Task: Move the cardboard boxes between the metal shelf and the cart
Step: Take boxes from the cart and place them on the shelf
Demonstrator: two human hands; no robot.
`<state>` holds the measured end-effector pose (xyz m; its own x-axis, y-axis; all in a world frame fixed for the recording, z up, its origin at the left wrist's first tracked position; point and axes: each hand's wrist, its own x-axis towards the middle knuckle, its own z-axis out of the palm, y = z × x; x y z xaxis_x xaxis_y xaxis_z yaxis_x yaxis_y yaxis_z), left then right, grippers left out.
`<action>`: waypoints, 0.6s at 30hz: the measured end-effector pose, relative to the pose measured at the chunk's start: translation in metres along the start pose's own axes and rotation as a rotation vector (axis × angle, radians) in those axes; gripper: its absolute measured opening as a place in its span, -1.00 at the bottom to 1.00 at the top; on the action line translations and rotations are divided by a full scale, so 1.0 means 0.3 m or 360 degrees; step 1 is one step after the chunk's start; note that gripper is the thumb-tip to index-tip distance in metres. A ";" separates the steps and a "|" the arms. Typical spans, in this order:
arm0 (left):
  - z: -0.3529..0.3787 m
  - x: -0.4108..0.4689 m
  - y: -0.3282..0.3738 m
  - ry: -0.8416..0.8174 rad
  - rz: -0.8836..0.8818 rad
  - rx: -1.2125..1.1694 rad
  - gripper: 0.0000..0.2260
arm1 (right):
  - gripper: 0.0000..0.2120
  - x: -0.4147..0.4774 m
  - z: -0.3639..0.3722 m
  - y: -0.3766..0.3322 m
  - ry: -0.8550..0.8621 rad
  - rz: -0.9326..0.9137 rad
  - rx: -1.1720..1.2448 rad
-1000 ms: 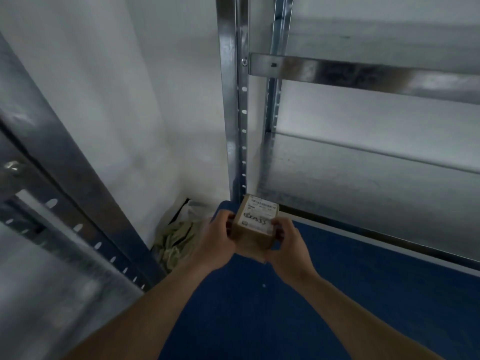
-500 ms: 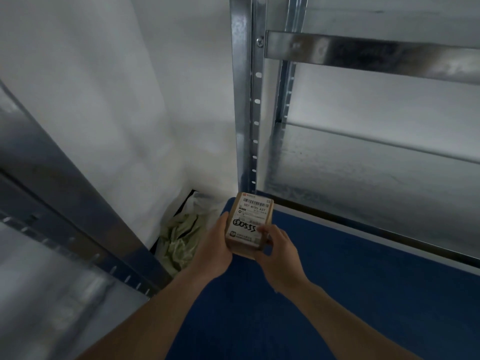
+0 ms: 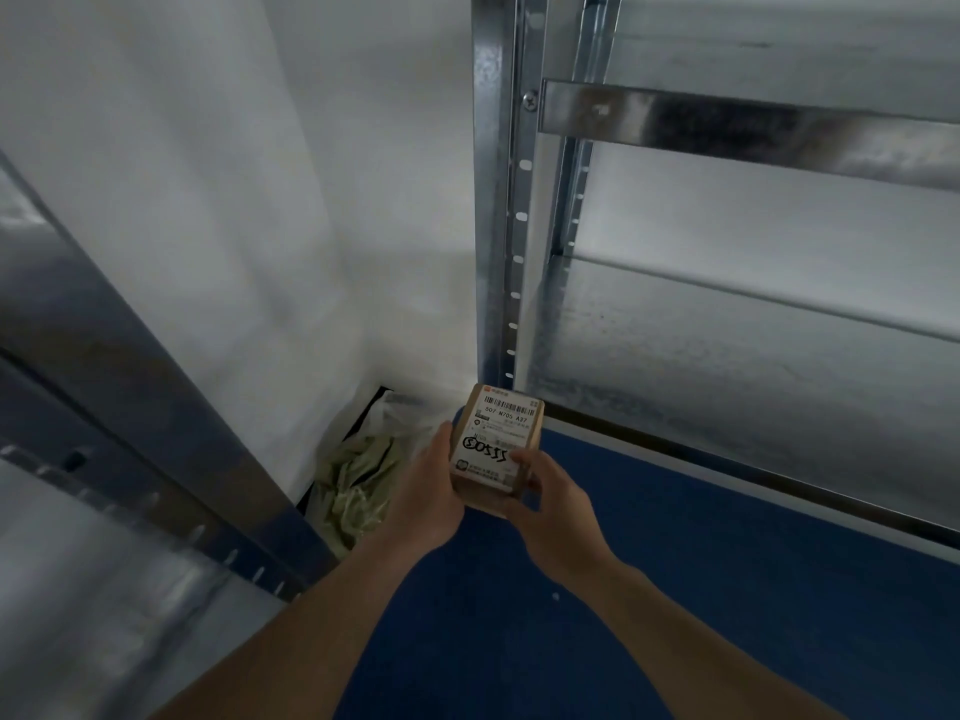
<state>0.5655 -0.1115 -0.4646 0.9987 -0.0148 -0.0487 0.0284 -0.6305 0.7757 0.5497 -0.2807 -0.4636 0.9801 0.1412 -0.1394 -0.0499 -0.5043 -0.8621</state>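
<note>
The person holds one small box [image 3: 496, 449] in both hands, up in the air over the blue floor [image 3: 675, 589]. It is just in front of the tall post at the left end of the shelf [image 3: 498, 200], low down. It does not touch the shelf.

The left hand [image 3: 426, 491] wraps round the left side of the box, with the thumb up by the top edge. The right hand [image 3: 550, 501] grips the near right corner. Its thumb lies on the white label [image 3: 493, 439]. Its fingers go under the box, where I cannot see them.

I think the box is light, since it is small and sits easily in the hands. It is stiff card with flat sides, so it should not bend or squash. The brown card should not slip, but the label looks smoother. I cannot tell what is inside, so it is best not to drop it. A good way to hold it is by two sides, as now, or with one hand flat under it.

The low board of the shelf looks smooth and shiny, so the box may slide a bit there. I cannot see the cart.

A clear bag [image 3: 358, 475] with green stuff sits in the far corner, left of the box.
</note>
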 end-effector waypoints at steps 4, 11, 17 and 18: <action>-0.014 -0.011 0.019 0.0065 -0.0028 0.0132 -0.76 | -0.48 -0.024 -0.034 -0.029 0.0020 -0.0051 -0.0049; -0.043 -0.094 0.109 0.0060 -0.0104 0.0287 -0.54 | -0.40 -0.071 -0.109 -0.076 0.0037 -0.0214 -0.0181; -0.066 -0.236 0.251 0.0198 -0.0073 0.0429 -0.40 | -0.30 -0.159 -0.181 -0.110 -0.0015 -0.0383 -0.0228; -0.069 -0.264 0.276 0.0247 -0.0058 0.0461 -0.41 | -0.28 -0.181 -0.196 -0.116 -0.0035 -0.0429 -0.0231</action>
<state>0.4895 -0.1464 -0.3836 0.9924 0.1161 0.0408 0.0731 -0.8232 0.5630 0.5096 -0.3208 -0.3973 0.9499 0.3038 0.0731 0.2407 -0.5625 -0.7910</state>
